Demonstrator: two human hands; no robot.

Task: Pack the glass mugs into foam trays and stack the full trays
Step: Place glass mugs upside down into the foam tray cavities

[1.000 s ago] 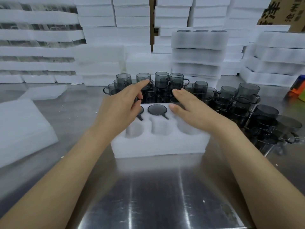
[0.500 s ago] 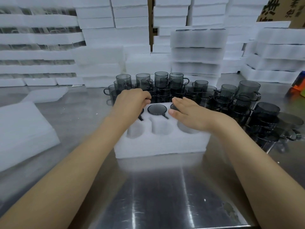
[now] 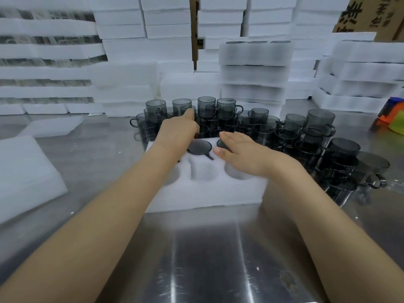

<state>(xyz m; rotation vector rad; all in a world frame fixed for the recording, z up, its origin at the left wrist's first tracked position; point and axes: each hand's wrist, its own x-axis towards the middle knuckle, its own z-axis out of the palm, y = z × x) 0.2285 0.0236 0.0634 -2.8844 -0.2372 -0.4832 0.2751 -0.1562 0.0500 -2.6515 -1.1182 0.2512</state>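
A white foam tray [image 3: 203,189] sits on a shiny metal table [image 3: 207,259], and everything else is placed around it. In the tray's far row, the middle pocket holds a dark glass mug [image 3: 200,147] sunk to its rim, its handle pointing toward the tray's near right corner. A second mug [image 3: 220,143] shows in the far right pocket, mostly covered by the right hand [image 3: 247,152]. That hand lies flat on the tray's top with straight fingers held close together, and its fingertips [image 3: 227,136] reach the tray's far edge. The near row's pockets [image 3: 201,171] show only bare foam. The left hand [image 3: 178,132] crosses the tray's far left part and reaches just past its far edge into the loose mugs [image 3: 284,132]. Its forefinger [image 3: 190,114] is stretched out against one of them, but its other fingers are hidden behind the back of the hand, so whether it grips a mug cannot be told. The loose mugs stand crowded together, touching the tray's far side and wrapping round its right side, some stacked on others. Beyond them, well behind the tray, rise stacks of foam trays [image 3: 253,68]. A loose foam slab [image 3: 26,176] lies to the tray's left, apart from it. A cardboard box [image 3: 371,16] stands far behind the tray to the right, and an orange and green thing [image 3: 391,119], too blurred to make out, lies far to the tray's right.
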